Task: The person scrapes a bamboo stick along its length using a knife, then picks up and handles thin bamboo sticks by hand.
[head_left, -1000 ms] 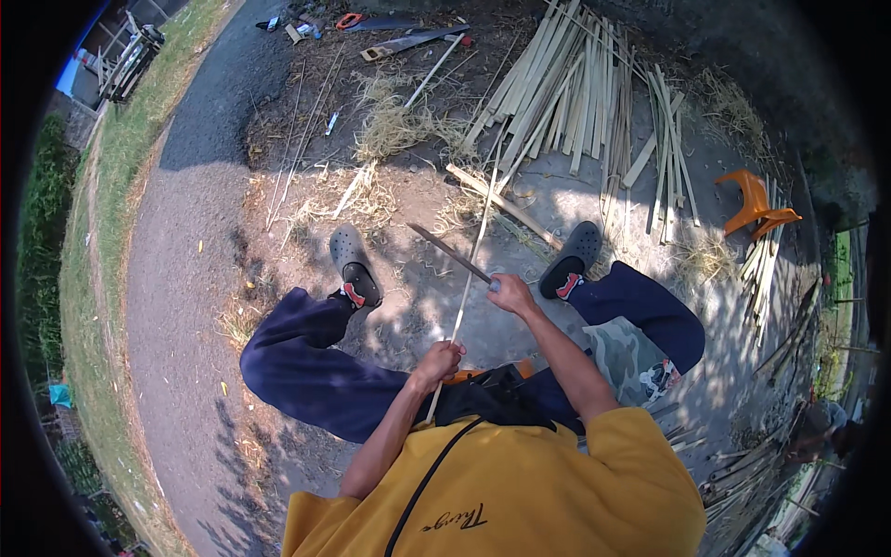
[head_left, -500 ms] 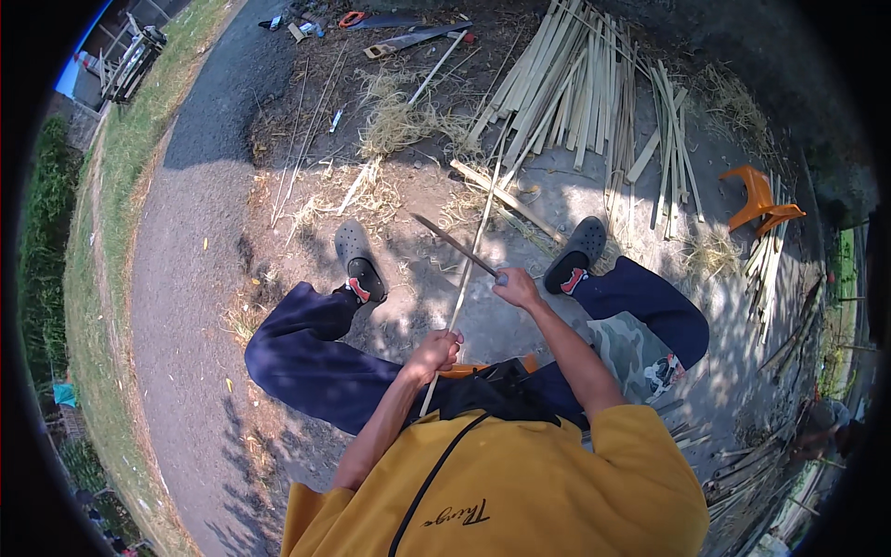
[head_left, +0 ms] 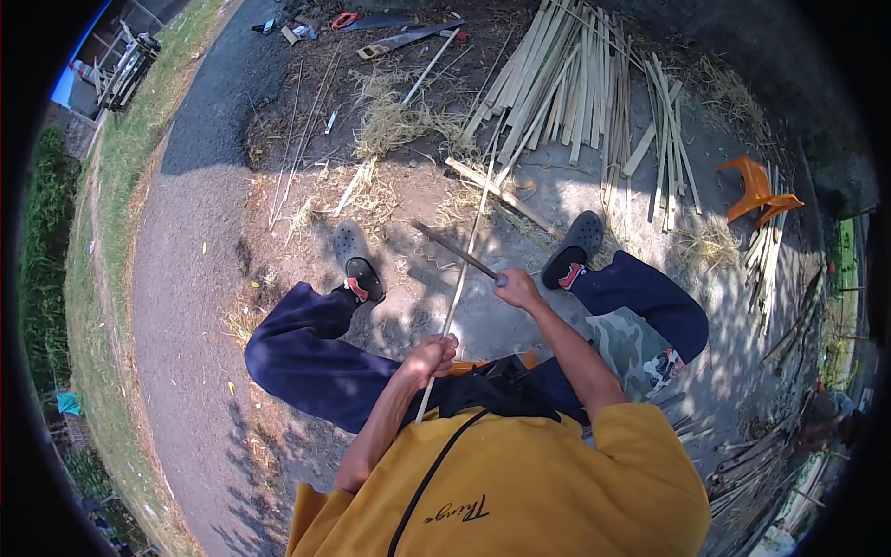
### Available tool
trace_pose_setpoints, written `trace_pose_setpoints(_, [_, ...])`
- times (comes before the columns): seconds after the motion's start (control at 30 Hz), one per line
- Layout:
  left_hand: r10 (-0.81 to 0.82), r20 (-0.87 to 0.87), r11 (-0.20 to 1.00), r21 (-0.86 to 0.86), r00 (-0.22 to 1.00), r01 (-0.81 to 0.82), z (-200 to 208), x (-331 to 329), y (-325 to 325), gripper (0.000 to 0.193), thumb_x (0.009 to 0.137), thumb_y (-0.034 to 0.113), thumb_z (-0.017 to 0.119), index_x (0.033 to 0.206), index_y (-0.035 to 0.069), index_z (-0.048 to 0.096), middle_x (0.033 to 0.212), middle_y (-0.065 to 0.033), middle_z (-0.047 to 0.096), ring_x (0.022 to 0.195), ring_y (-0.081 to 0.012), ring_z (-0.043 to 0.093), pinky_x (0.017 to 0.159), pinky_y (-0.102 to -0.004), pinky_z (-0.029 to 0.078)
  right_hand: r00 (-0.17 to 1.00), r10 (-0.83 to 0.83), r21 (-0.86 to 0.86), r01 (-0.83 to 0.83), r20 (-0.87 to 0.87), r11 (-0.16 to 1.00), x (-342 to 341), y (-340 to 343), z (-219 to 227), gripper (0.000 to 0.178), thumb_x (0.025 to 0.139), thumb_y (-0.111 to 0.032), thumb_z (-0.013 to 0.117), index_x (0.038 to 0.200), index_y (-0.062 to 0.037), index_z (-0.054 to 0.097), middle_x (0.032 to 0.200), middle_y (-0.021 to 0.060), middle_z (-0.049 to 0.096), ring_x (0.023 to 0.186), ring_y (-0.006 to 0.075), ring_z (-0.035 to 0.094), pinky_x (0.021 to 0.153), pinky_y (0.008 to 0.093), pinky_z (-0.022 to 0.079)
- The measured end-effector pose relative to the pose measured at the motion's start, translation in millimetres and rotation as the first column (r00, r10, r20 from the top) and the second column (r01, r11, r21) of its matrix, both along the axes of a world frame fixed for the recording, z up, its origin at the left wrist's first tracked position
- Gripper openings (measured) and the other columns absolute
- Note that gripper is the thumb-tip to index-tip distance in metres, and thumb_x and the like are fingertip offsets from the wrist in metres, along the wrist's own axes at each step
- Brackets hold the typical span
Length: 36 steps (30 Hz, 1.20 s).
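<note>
Holding strip and tool above sun-dappled ground beside asphalt.

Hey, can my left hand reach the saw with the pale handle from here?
Probably not: the pale-handled saw lies well beyond both shoes, and your left hand is closed around a thin strip.
</note>
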<state>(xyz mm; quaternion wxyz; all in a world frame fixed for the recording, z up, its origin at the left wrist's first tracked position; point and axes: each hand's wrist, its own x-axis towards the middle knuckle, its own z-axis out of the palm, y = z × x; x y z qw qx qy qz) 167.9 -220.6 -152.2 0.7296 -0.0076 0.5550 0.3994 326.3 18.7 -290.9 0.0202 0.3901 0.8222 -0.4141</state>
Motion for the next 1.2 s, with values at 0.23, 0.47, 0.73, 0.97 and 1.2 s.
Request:
trace_pose_setpoints(0.23, [0.003,0.064,1.000,-0.017,0.998,-0.002,-3,8,-5,0.020,0.107,0.019,0.038,0.092,0.012,0.049,0.059,0.0082,0.028,0.044,-0.0035,0.023,0.036,-0.0231,0.019,0.986,-0.051,0.039,0.058,-0.161,0.998,-8,-3,2,0.033,0.070,-0.027,0.071,0.093,-0.0022,0.071,0.085,0.0234,0.069,0.082,0.0407,0.068,0.076,0.0469,0.053])
trace_pose_setpoints(0.47, [0.029,0.072,0.996,0.082,0.997,-0.035,-2,-11,-1,0.015,0.105,0.017,0.041,0.093,0.012,0.050,0.059,0.0090,0.028,0.044,-0.0032,0.022,0.038,-0.0240,0.018,0.974,0.135,0.028,-0.132,-0.180,0.991,-19,-32,38,0.026,0.070,-0.025,0.069,0.084,-0.0037,0.064,0.081,0.0211,0.067,0.083,0.0429,0.065,0.073,0.0496,0.050])
trace_pose_setpoints(0.73, [-0.025,0.042,1.000,-0.003,0.999,0.025,20,10,-17,0.020,0.108,0.023,0.042,0.094,0.011,0.050,0.061,0.0075,0.032,0.044,-0.0039,0.023,0.037,-0.0234,0.021,0.990,-0.116,0.059,0.121,-0.083,0.991,-1,10,-8,0.033,0.070,-0.025,0.070,0.096,-0.0045,0.072,0.090,0.0223,0.070,0.088,0.0411,0.068,0.081,0.0469,0.053])
trace_pose_setpoints(0.97, [-0.037,-0.115,0.997,0.062,0.993,0.044,0,-3,0,0.021,0.108,0.025,0.040,0.094,0.013,0.049,0.062,0.0088,0.035,0.045,-0.0023,0.029,0.038,-0.0225,0.023,0.985,0.129,0.035,-0.125,-0.112,0.991,-6,-18,37,0.031,0.070,-0.025,0.070,0.094,-0.0055,0.069,0.085,0.0211,0.070,0.083,0.0422,0.068,0.077,0.0489,0.053])
trace_pose_setpoints(1.2, [-0.077,-0.090,0.995,0.063,0.993,0.083,5,5,-23,0.017,0.105,0.021,0.044,0.092,0.011,0.050,0.062,0.0071,0.035,0.045,-0.0035,0.028,0.038,-0.0240,0.022,0.997,-0.041,0.085,0.035,0.072,0.996,11,13,2,0.030,0.070,-0.027,0.068,0.094,-0.0094,0.071,0.089,0.0201,0.071,0.087,0.0416,0.069,0.080,0.0488,0.054])
